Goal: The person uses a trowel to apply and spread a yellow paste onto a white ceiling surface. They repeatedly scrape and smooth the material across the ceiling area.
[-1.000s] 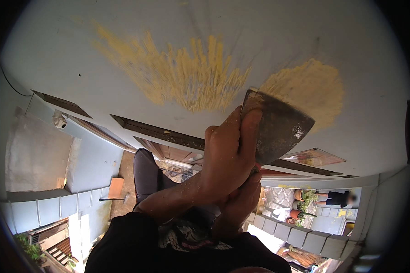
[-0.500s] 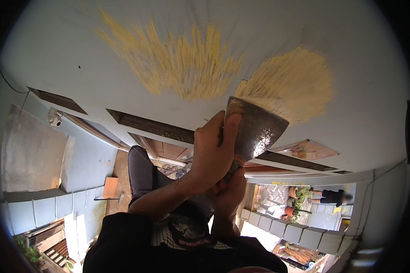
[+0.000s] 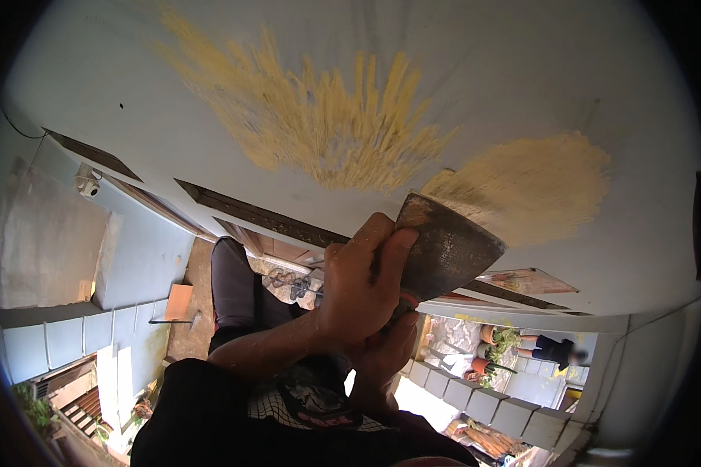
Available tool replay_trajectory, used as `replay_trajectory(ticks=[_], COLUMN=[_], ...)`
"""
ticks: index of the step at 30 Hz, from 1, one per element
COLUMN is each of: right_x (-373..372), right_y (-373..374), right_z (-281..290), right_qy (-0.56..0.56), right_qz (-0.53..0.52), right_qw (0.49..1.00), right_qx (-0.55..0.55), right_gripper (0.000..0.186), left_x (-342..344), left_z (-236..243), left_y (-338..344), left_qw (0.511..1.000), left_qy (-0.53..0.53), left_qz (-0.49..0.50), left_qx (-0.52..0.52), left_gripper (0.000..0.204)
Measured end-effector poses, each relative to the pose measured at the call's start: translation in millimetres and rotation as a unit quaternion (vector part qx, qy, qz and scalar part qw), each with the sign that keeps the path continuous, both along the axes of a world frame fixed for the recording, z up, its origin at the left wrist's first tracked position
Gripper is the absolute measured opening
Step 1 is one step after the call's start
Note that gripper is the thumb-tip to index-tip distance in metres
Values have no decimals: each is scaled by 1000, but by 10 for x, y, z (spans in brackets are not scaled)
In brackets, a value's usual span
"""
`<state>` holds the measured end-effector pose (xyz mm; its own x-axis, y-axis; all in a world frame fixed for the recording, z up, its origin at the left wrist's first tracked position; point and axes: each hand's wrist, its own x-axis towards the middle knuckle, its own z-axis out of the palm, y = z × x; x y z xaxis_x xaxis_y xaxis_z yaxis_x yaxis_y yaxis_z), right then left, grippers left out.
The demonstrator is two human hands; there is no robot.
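The left hand is closed on a wide metal scraper, with its thumb pressed flat on the blade. The right hand is just below it, and its fingers are curled around the handle, though most of the handle is hidden. Neither hand has a wide gap in it; both look tight.

The wide edge of the scraper points up and to the right. It overlaps the low side of a round yellow patch, but one cannot tell if the whole edge touches. Up and to the left of the scraper is a streaky yellow patch. Both patches are on a big pale surface. Left of the scraper is a long dark slot, and just under its right side is a colorful panel. Farther down and to the right of the scraper, another person is near some potted plants.

The step in hand seems to be working the blade on the round patch, to rub it smooth or scrape it; which one is hard to say. The next stroke would call for a flat edge, a firm thumb and an even push.
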<state>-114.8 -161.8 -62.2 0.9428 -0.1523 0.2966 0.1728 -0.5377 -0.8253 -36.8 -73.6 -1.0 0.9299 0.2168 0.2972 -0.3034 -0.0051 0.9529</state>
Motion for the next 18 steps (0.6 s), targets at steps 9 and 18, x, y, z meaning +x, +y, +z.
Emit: replay_trajectory(ticks=[9,18], right_x=[-173,-295], right_y=[-43,-183], right_z=[80,-37], right_qy=[98,58], right_qz=[-33,44], right_qw=[985,997], right_qx=[139,-13], right_gripper=[60,56], left_x=[-12,-133], left_z=[133,137], left_y=[24,25], left_qw=[1000,999], left_qy=[-14,34], left_qz=[7,-3], left_qx=[-16,-31], left_gripper=[17,22])
